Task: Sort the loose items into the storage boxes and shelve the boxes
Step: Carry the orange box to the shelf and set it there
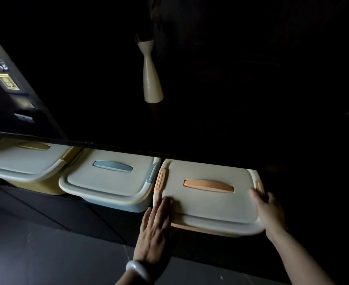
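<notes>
Three lidded storage boxes stand side by side on a low dark shelf. The orange-handled box (208,200) is on the right and sticks out past the shelf's front edge. My left hand (156,229) lies flat with straight fingers against its front left corner. My right hand (269,212) wraps around its front right corner beside the orange side latch. The blue-handled box (110,182) sits in the middle. The yellow-handled box (25,159) is at the left, partly under the shelf board above.
A dark shelf board (71,141) runs just above the boxes. A cream vase (152,79) stands on top of it. Dim items sit on a unit at the far left (3,79). Below lies grey floor (46,254). The scene is very dark.
</notes>
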The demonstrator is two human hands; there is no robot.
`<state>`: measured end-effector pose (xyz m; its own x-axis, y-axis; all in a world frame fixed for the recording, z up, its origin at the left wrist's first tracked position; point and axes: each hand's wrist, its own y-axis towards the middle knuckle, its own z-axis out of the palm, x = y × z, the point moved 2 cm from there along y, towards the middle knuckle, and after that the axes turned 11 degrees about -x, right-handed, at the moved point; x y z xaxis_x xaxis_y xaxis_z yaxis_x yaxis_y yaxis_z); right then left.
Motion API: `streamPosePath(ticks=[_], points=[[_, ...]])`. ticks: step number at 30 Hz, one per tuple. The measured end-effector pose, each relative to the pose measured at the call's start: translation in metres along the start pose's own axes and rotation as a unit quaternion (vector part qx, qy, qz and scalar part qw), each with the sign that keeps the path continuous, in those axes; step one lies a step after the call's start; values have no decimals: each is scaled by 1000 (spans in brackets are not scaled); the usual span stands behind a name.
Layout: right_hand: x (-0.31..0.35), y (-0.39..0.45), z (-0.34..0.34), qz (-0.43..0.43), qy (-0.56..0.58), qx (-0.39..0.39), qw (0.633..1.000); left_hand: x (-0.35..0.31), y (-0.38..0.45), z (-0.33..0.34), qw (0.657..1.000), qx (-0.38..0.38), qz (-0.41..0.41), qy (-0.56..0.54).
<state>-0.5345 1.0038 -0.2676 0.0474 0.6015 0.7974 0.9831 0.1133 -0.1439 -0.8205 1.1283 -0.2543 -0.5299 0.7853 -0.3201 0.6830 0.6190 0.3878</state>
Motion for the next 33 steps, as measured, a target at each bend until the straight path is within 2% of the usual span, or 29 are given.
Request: streamPosePath(ticks=[2,7,13,21,33], points=[[1,-3,3,-1,4,-3,1000,10,2,1,1000,7,-15,-23],[1,-4,0,8,6,-9,1000,24,6,2,995,17,11,-94],[-5,-21,-1,-4,-10,-40,999,24,10,8,994,-41,2,-102],[-8,-42,7,-7,8,-123,992,33,14,14,992,-72,21,-99],[-6,-44,6,6,22,-106,994,34,25,14,989,-73,25,-127]])
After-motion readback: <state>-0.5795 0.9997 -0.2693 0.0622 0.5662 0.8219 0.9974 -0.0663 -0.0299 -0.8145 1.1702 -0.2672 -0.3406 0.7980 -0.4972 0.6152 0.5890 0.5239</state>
